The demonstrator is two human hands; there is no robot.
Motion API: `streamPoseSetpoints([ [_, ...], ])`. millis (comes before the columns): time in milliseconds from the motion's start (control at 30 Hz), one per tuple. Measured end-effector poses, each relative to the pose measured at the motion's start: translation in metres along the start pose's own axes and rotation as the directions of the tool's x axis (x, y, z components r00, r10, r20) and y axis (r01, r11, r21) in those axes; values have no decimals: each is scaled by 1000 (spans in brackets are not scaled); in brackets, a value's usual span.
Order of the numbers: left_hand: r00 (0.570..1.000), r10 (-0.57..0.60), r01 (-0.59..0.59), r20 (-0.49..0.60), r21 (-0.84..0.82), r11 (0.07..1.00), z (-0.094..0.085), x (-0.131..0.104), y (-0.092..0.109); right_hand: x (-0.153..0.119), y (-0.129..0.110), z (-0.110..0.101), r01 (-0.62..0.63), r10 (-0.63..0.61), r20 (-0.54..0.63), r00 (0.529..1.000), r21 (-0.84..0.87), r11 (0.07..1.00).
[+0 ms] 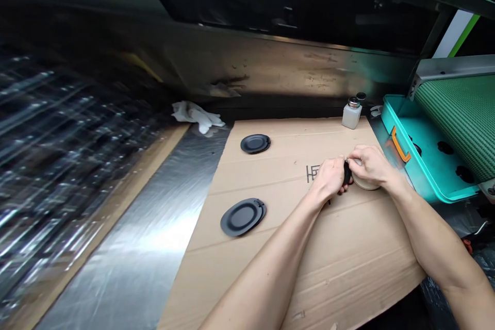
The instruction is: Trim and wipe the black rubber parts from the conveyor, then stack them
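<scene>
My left hand (329, 176) is closed around a small black part (347, 173), held over the right side of the cardboard sheet (294, 247). Close against that part, my right hand (369, 164) has its fingers pinched together; whatever is between them is too small or hidden. Beneath the right hand a round, pale container (365, 183) shows in part, mostly covered by the fingers and wrist. Two dark oval parts (243, 217) (256, 143), each with a shallow dish shape, lie apart on the left of the cardboard.
A white bottle (351, 114) with a metal cap stands at the cardboard's back edge. To the right, a teal bin (429, 165) holds several black parts below a green conveyor belt (464, 113). White gloves (199, 115) lie back left, beside blurred stacked clear plastic (69, 165).
</scene>
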State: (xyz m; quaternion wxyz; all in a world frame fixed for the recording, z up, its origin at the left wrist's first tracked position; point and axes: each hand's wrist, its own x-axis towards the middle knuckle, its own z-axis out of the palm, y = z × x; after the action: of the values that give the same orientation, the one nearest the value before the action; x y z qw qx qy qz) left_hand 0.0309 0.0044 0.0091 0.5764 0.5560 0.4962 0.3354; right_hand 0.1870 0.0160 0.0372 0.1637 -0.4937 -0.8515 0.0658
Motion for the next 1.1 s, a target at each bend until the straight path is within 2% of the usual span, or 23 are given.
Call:
streamPoseSetpoints([
  [100,1000,5,-5,0,-27,1000,0,3,-4,0,0,2,1,-1,-30,1000,-3,1000],
  [233,1000,-6,6,-5,-25,1000,-1,6,-9,-1,-2,2,-17,18,42,999,-15,1000],
  [400,1000,17,-17,-1,-34,999,-2,6,-10,1,-3,5,1,-1,-37,999,-6,1000],
  [567,1000,-4,3,-15,-51,999,-2,6,-9,-1,-4,9,2,-1,13,1000,-62,998],
  [733,1000,7,-9,-30,-46,999,-2,7,-11,0,-7,9,-15,12,-52,999,-73,997],
  [900,999,-9,7,-37,-42,999,0,5,-9,-2,-5,6,-6,7,19,1000,-67,998],
  [1033,999,-22,21,-48,-15,1000,1,1,-5,-1,-7,6,-22,21,-23,1000,-61,998],
  [1100,998,-34,33,-50,-12,999,2,2,-6,-1,-8,6,-40,40,1,999,-76,996],
])
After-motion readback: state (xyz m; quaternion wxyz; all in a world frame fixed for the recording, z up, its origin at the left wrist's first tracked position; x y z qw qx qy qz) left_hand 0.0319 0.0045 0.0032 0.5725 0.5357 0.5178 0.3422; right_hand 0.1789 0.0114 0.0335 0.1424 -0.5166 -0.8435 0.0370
